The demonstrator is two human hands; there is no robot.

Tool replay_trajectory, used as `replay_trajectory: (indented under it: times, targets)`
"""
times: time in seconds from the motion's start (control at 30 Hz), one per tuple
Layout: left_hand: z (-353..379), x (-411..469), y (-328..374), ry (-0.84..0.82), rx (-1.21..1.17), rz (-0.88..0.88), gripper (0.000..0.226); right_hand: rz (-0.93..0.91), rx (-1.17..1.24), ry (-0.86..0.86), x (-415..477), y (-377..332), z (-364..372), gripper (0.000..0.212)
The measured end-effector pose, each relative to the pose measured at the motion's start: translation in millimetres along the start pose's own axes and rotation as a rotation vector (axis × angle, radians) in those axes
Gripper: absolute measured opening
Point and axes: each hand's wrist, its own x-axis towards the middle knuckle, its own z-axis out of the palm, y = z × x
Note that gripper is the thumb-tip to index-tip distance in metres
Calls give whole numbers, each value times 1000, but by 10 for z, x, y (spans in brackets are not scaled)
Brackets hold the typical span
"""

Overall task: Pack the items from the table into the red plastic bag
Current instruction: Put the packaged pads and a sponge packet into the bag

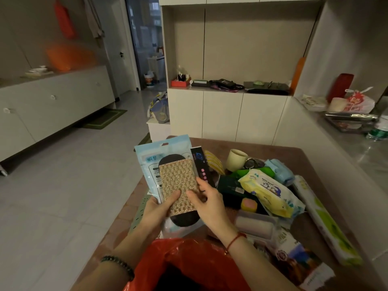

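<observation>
The left hand [156, 208] grips a flat stack upright above the near edge of the table [304, 156]. Its thumb lies across the front and its fingers pass behind, so one clamp secures every layer. The stack consists of a blue pouch [147, 162] at the back, a gold pad [178, 181] on its face, and a slim black box [200, 164] at the pad's 3 o'clock edge. The right hand [210, 204] pinches the pad, with the thumb on the pad's face and the fingers curled at its right edge against the box. This hold appears intended to square the layers into one bundle, so that they enter the bag together rather than one by one. The red bag [189, 255] sits at 6 o'clock of the hands, against the person's body, mouth open and facing up. This position places the drop point directly below the stack. Unpacked items lie in a heap on the table from 2 to 4 o'clock of the hands: a cup [236, 159], a blue roll [279, 170], a dark box [230, 186] and a wipes pack [266, 192]. Most of the task therefore remains. The next step is judged to be lowering the stack toward 6 o'clock into the bag.
</observation>
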Motion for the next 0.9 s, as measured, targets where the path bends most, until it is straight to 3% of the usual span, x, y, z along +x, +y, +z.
replay_trajectory:
  times: [0.07,0.13,0.2,0.3,0.4,0.5,0.6,0.73,0.83,0.9]
  targets:
    - [-96,41,-22,67,-22,-46,91,50,-37,99,72,136,-86,36]
    - [-213,78,-27,120,-36,-65,77,223,-113,236,132,481,-184,33]
    - [-346,140,-45,163,-35,-57,76,359,-270,119,50,846,-186,34]
    - [-451,162,-26,185,-33,-21,78,247,-573,-203,-161,1279,-5,58]
    - [-529,180,-32,192,-23,-7,100,337,-848,-365,-235,1410,116,73]
    - [-576,178,-52,211,-18,-14,116,346,-1106,-405,-121,1374,194,64]
    - [-582,160,-30,204,-3,-28,119,231,-1155,-420,-18,1271,155,33]
    - [-460,92,79,152,17,-21,111,233,-748,-115,31,822,-147,25]
    - [-306,33,136,145,-4,-50,78,55,-453,327,-38,356,-473,27]
    - [-171,-13,167,138,-1,-54,82,-141,-245,551,-113,63,-652,37]
